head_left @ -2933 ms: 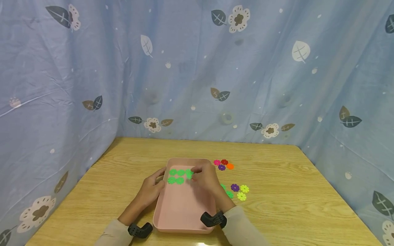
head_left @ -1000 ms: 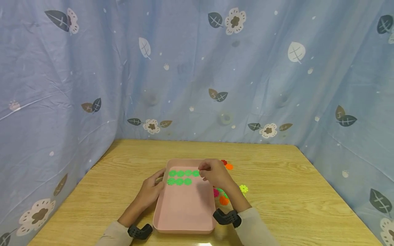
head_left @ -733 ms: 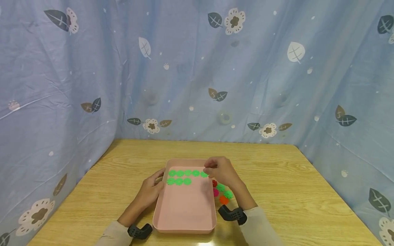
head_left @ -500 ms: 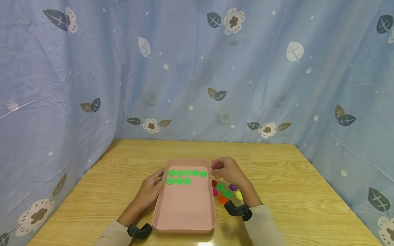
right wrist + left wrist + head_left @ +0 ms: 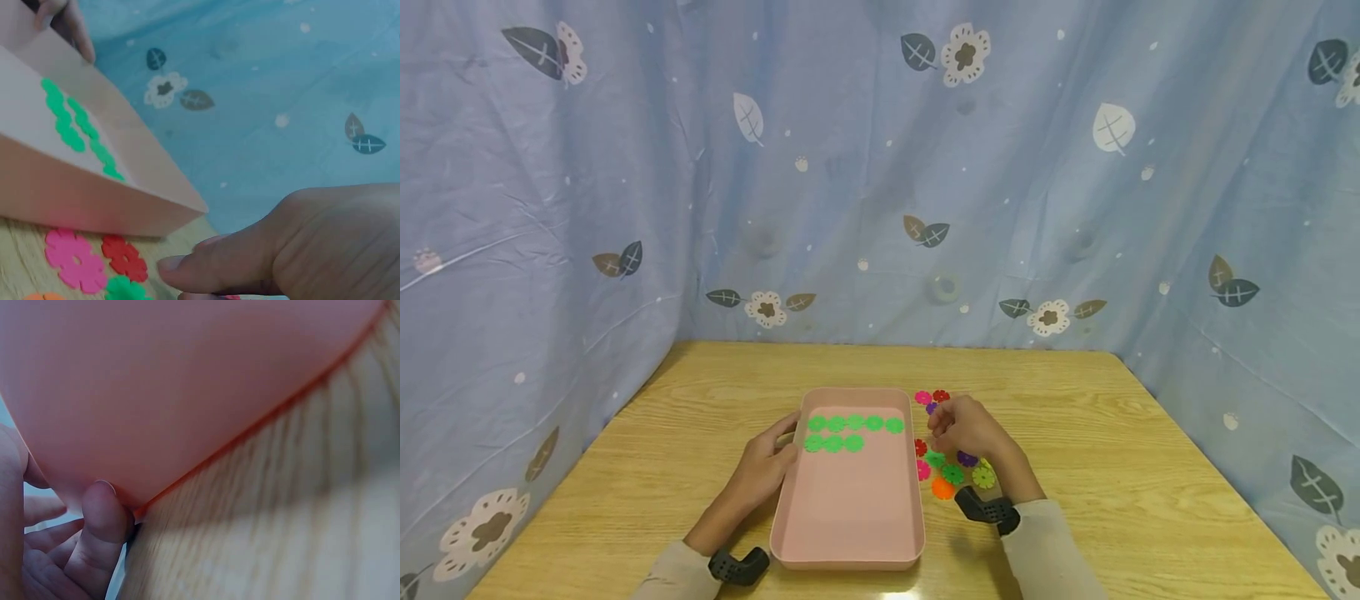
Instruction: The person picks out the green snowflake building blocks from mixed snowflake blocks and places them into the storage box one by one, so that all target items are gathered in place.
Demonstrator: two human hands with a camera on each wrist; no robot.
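Inside a pink tray lie green flower-shaped discs in two rows near its far end. The far row has several discs, the nearer one three. My left hand holds the tray's left side; in the left wrist view its thumb presses against the wall. To the right of the tray, my right hand hovers over loose discs with fingers slightly bent and nothing visible in them. Beneath it lie green discs, a purple disc and a yellow disc.
Beside the tray's right wall are a red disc, a pink disc and an orange disc. A farther cluster includes another red disc. The wooden table meets a blue patterned curtain.
Green discs have been added to both rows in the tray. My right hand has left the tray and moved right, over the loose discs. My left hand stays at the tray's side.
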